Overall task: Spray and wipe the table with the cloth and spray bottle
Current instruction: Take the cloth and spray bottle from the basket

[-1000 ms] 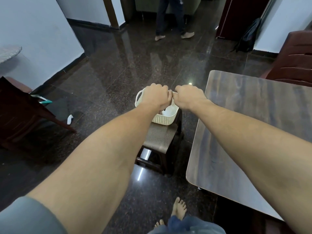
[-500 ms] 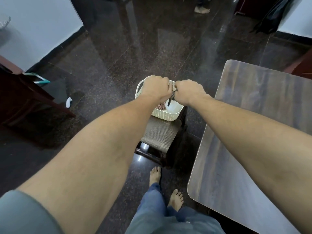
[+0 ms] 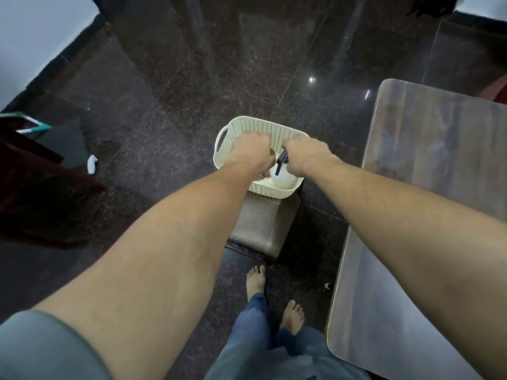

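A white perforated basket (image 3: 258, 127) stands on a small padded stool (image 3: 260, 226). In it stands a white spray bottle (image 3: 284, 179) with a black trigger head, and a red checked cloth (image 3: 264, 175) lies beside the bottle. My right hand (image 3: 307, 153) is curled over the bottle's black head and grips it. My left hand (image 3: 251, 152) reaches down into the basket above the cloth; its fingertips are hidden, so what it holds cannot be seen. The wooden table (image 3: 428, 187) lies to the right of the stool, and neither hand touches it.
The floor is dark polished stone. My bare feet (image 3: 256, 278) stand just in front of the stool. Dark wooden furniture (image 3: 41, 182) fills the left side, with a small white scrap (image 3: 92, 163) on the floor near it. A narrow gap separates the stool and the table edge.
Both hands have dropped from above the basket's rim down into it. The view has tilted down and I have stepped closer, so the bottle's black head now shows beside my right hand.
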